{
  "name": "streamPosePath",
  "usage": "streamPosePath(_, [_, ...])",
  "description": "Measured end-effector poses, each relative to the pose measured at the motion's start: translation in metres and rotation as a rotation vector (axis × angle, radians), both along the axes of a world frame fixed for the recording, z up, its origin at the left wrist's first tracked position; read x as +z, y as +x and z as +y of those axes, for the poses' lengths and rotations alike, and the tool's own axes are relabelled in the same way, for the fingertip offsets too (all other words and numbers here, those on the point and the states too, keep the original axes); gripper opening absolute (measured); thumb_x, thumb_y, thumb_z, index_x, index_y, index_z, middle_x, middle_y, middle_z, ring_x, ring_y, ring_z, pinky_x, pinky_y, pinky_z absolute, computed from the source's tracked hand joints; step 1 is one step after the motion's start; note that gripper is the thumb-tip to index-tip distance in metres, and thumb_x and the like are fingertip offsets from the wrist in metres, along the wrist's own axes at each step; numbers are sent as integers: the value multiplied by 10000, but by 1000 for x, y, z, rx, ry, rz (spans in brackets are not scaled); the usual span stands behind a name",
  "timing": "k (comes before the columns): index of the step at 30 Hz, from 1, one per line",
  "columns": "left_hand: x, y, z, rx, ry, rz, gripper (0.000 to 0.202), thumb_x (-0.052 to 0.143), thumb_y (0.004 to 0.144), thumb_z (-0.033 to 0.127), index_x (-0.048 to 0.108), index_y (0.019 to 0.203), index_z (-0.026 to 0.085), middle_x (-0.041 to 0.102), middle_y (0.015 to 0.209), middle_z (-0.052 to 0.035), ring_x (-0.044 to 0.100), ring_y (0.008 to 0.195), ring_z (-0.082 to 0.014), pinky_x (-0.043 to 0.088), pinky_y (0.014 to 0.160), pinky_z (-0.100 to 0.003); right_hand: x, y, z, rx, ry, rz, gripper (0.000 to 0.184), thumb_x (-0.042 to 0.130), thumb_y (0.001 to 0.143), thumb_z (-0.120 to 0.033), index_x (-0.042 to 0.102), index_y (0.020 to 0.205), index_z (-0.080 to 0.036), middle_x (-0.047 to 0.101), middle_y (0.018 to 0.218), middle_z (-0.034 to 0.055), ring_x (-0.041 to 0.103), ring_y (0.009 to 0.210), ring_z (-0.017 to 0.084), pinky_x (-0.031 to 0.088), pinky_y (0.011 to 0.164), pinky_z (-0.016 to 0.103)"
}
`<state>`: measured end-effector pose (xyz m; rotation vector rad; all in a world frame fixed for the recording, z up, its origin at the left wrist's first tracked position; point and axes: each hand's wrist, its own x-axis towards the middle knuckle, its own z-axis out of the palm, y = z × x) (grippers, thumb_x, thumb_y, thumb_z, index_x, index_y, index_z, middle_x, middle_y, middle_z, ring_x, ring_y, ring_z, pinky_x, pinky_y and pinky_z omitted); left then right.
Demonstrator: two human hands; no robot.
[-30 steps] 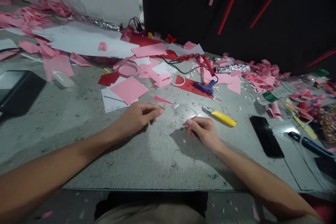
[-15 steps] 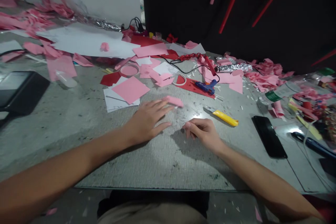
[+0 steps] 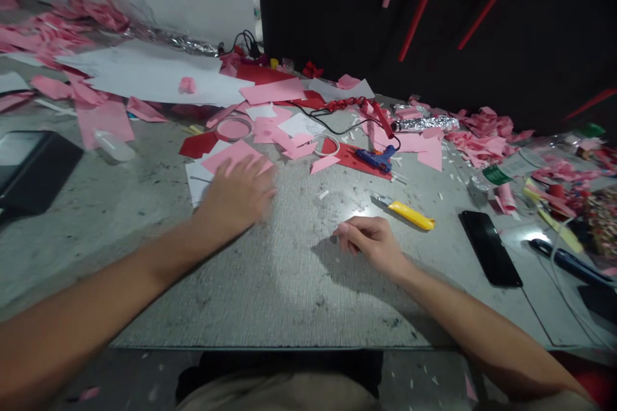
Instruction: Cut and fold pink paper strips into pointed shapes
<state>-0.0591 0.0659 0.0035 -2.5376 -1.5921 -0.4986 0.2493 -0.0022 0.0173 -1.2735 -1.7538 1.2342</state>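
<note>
My left hand [image 3: 238, 194] is spread open and slightly blurred, its fingers over a pink paper square [image 3: 231, 155]. White paper sheets [image 3: 196, 183] lie under that square. My right hand [image 3: 370, 241] rests on the table with its fingers curled in and the thumb against them. Whether anything small is inside it I cannot make out. Beyond the right hand lies a yellow utility knife [image 3: 411, 215], its blade pointing left. A small pink paper piece [image 3: 324, 164] is beside a white tape roll [image 3: 326, 146], and a tiny white scrap [image 3: 323, 194] lies closer to me.
A blue glue gun [image 3: 375, 159] sits on a red strip [image 3: 336, 153] with its cord trailing back. At right are a black phone [image 3: 490, 248] and a plastic bottle [image 3: 504, 170]. A dark box-like device [image 3: 38, 170] stands at left. Pink scraps [image 3: 482, 135] pile up at the back.
My left hand has moved left, from the middle of the table to the pink square. The small pink piece left its fingertips and lies farther back. My right hand stays put.
</note>
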Motion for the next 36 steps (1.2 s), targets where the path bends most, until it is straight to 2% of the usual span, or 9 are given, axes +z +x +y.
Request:
streamPosePath(3, [3,-18,14,87,-33,-26,451,584,1030,372,583,1457,224,512,1634,-175,467,1496,-418,378,1176,-605,1,0,0,7,15,-8,495,616,1029,-520,707,664,-199,627,581,-1,490,530,117,377,548,284])
streamPosePath(6, [14,-24,16,111,-121,-68,357,568,1046,387,653,1341,205,673,1443,-144,661,1200,-357,494,923,-446,2,0,-1,1,9,1,483,626,1027,-511,714,669,-198,607,567,-8,488,532,118,381,555,283])
streamPosePath(10, [24,-22,10,182,-111,-79,298,526,1073,405,732,1027,195,745,967,-49,616,802,-209,329,671,-318,1,0,-1,-3,2,6,474,637,1026,-517,733,691,-196,624,589,-3,480,536,118,386,555,283])
streamPosePath(12, [24,-21,8,199,-47,-110,319,523,1075,401,710,923,192,674,837,-21,564,759,-170,273,655,-311,1,0,-2,-1,6,9,471,641,1026,-522,742,702,-194,631,597,0,478,541,119,391,555,283])
streamPosePath(17, [23,-3,-7,38,60,-302,233,524,1075,332,682,980,189,692,958,-52,616,908,-198,403,759,-322,1,0,0,46,-23,18,446,633,1039,-511,793,776,-188,698,650,21,508,549,118,412,551,276])
streamPosePath(22, [27,32,-41,-158,-205,-626,210,575,1066,372,710,1029,216,721,872,7,614,726,-136,463,714,-283,3,-4,-1,111,-76,35,331,710,994,-478,840,1038,-177,810,888,65,606,634,131,513,640,287])
streamPosePath(26, [31,54,-64,-259,-533,-840,182,613,1048,378,729,1073,240,752,924,21,658,749,-124,493,672,-248,2,-10,-3,67,-131,204,520,822,894,-491,758,1318,-196,813,1140,98,649,705,138,572,698,305])
streamPosePath(32, [30,78,-75,-285,-927,-1091,219,667,1007,411,730,1007,202,771,946,-28,693,811,-155,533,697,-267,7,-11,-3,66,-119,353,399,841,876,-539,792,1023,-172,739,843,28,662,738,157,561,705,283])
streamPosePath(36, [26,83,-70,-153,-816,-1204,247,770,922,396,655,875,183,640,767,25,567,669,-108,451,616,-234,8,-6,-2,76,-112,358,380,802,918,-544,754,921,-167,691,726,6,610,628,131,526,621,256])
